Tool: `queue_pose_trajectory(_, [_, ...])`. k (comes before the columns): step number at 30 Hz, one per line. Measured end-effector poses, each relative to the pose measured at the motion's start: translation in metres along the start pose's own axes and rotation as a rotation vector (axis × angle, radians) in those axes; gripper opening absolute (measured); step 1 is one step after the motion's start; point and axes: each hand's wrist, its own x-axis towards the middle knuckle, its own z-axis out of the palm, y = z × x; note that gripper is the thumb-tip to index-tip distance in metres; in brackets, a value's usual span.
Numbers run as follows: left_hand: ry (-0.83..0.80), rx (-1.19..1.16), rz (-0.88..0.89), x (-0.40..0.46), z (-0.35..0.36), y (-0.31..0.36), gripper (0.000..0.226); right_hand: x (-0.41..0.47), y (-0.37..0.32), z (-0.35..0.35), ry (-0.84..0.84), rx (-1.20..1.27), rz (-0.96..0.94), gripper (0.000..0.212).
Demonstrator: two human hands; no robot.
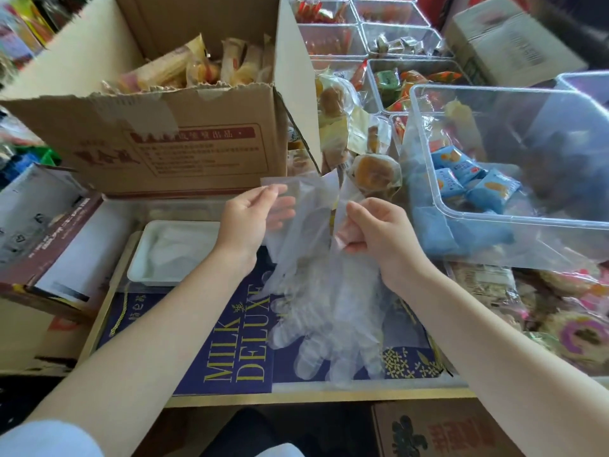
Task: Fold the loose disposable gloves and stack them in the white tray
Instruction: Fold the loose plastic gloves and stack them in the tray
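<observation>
Head view, and beyond your left hand (245,219) stands the big cardboard box (184,140), flaps up, packed with wrapped snacks. Past your right hand (379,232), out to its right, sits the clear plastic bin (514,212) with blue snack packets (468,183) showing through its wall. Under both forearms lies the dark blue "MILK DELUXE" box lid (227,344), your working surface here.

Now the task's things. The white tray (145,258) sits just to the left of your left wrist, on the far edge of that blue lid, and there is pale, filmy plastic lying flat inside it; whether that is folded gloves you cannot tell for sure. The loose disposable gloves (329,311) hang between and below your two hands, clear and crinkled, their fingers dangling down and spreading over the blue lid near you.

Your left hand is pinching the upper left corner of the cuff, thumb on the near side, fingers behind the film and visible through it. Your right hand is closed in a pinch on the cuff's right side, plastic bunched between thumb and curled fingers. The cuff edge is stretched across the gap between the two hands, held up off the lid. A wrapped pastry (374,173) lies just beyond your right hand's knuckles.
</observation>
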Motion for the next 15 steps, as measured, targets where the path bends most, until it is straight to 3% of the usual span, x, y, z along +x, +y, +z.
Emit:
queue_pose_trajectory(5, [-0.245, -0.033, -0.020, -0.017, 0.015, 0.001, 0.024, 0.000, -0.009, 0.020, -0.087, 0.011, 0.039, 0.016])
queue_pose_trajectory(12, [-0.572, -0.015, 0.042, -0.030, 0.011, 0.001, 0.044, 0.002, -0.013, 0.024, -0.011, -0.027, 0.031, 0.030])
queue_pose_trajectory(15, [-0.578, 0.054, 0.032, -0.025, 0.004, 0.001, 0.037, -0.004, -0.012, 0.022, -0.045, -0.086, 0.014, 0.029])
